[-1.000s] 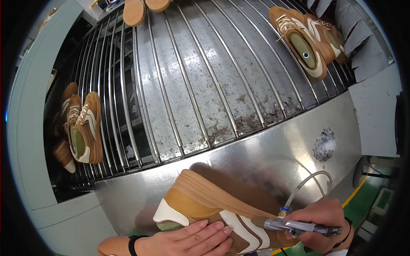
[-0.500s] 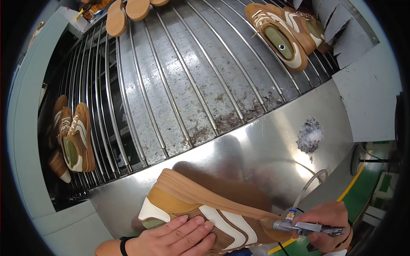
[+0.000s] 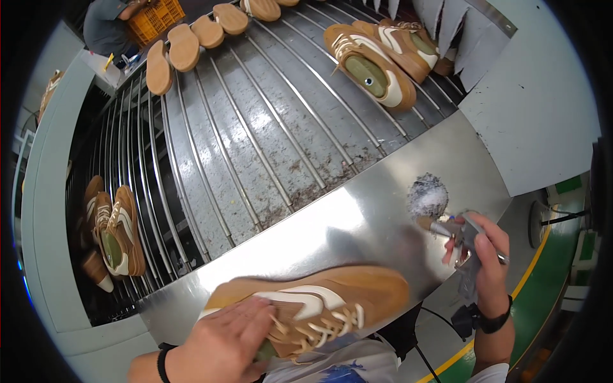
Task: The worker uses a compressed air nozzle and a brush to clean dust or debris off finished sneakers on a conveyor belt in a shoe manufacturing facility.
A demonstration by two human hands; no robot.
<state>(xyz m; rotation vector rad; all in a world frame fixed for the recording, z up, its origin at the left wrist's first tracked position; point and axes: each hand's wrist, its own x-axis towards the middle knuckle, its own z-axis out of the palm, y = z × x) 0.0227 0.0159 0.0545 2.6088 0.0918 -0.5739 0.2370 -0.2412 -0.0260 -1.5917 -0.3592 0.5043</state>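
My left hand is closed around the heel and collar of a brown sneaker with white side stripes and cream laces. The sneaker is tilted at the near edge of the steel ledge, laces toward me, toe pointing right. To the right, my right hand grips a metal brush gun, a hand tool with a bristle tip. That tip is apart from the sneaker and close to a whitish-grey patch on the ledge. Whether it touches the patch, I cannot tell.
Beyond the steel ledge runs a roller conveyor. Finished-looking sneakers stand at its far right, others at the left. Several tan soles lie at the far end, near a person and an orange crate.
The brush gun has moved off the sneaker's toe, up toward the whitish patch. The sneaker has turned so its laces show more. My view has shifted.
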